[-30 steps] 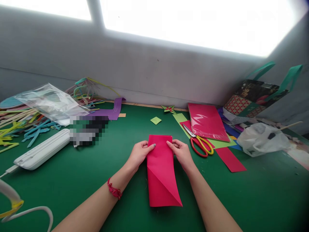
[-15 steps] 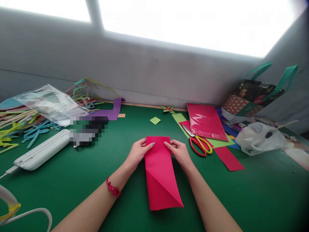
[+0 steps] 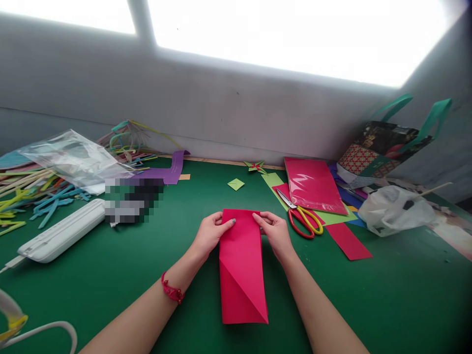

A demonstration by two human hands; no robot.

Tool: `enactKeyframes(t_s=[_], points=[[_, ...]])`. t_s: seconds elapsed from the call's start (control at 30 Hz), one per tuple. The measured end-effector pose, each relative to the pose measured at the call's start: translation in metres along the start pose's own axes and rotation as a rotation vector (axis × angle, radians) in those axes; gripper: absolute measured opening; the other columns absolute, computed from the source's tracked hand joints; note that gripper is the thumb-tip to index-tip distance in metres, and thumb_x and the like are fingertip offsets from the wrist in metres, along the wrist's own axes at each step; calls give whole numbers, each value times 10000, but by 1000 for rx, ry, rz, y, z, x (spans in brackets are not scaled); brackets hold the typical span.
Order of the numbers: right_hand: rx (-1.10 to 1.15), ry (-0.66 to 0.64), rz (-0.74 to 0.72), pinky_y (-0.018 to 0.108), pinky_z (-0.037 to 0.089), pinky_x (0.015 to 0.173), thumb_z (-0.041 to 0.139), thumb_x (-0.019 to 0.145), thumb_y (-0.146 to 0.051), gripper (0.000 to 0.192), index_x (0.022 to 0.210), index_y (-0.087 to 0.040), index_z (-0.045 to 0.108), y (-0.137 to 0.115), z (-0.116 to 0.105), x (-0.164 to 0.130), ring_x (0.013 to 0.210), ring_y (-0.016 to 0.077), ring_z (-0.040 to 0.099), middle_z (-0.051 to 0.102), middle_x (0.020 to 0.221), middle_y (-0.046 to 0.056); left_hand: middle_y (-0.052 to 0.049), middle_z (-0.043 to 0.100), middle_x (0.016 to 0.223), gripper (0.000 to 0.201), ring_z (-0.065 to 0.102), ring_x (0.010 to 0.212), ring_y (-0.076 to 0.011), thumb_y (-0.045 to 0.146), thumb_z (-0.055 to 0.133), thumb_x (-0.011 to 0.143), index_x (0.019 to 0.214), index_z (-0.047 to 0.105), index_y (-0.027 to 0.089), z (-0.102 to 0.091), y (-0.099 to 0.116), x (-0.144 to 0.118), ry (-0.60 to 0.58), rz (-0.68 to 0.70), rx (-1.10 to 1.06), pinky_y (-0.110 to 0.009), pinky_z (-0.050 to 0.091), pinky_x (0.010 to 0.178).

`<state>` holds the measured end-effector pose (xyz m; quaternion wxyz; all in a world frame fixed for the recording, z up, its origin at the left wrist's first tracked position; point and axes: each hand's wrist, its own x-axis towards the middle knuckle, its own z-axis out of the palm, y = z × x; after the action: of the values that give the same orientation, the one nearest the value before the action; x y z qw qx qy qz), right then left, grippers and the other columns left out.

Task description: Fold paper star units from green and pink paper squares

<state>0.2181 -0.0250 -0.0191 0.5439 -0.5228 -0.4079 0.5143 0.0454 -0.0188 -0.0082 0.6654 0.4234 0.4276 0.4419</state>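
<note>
A folded sheet of red paper (image 3: 241, 265) hangs between my hands above the green table, its long side running toward me. A diagonal crease crosses its lower half. My left hand (image 3: 213, 232) pinches the upper left edge, thumb on top and fingers behind. At the upper right edge, my right hand (image 3: 273, 232) pinches the paper the same way. Beyond the paper lie a small folded green square (image 3: 236, 184) and a green and red paper star (image 3: 254, 167). Scissors (image 3: 304, 216) with one red and one yellow handle rest to the right of my right hand.
At right are a pack of red paper (image 3: 315, 184), a red paper strip (image 3: 349, 242), a white plastic bag (image 3: 394, 211) and a patterned bag (image 3: 379, 150). A white power strip (image 3: 62, 231), purple paper (image 3: 177, 167) and coloured strips (image 3: 55, 199) lie left on the green table (image 3: 165, 319).
The lower end of the red paper has swung left, and its lower right corner now lines up more closely with the edge. Both hands keep their pinch near the top.
</note>
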Motion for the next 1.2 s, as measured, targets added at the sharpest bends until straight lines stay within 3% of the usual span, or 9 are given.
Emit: enactKeyframes(t_s=[0.57,1.2], points=[[-10,16,-21,266,494,525,641,623,-439,331,779,-148,627,-2,1,0,614,176,603,655,659,36,-104,671,897,342,636,788,-252,351,663,641,893,585,134,0,0,0,3,-15,-5,-354,518,680],[14,-25,-5,302,505,578,634,635,-451,308,765,-172,646,0,1,1,629,198,612,664,662,31,-110,666,922,356,635,792,-249,353,674,630,895,580,135,-2,0,2,12,-23,13,-347,518,687]])
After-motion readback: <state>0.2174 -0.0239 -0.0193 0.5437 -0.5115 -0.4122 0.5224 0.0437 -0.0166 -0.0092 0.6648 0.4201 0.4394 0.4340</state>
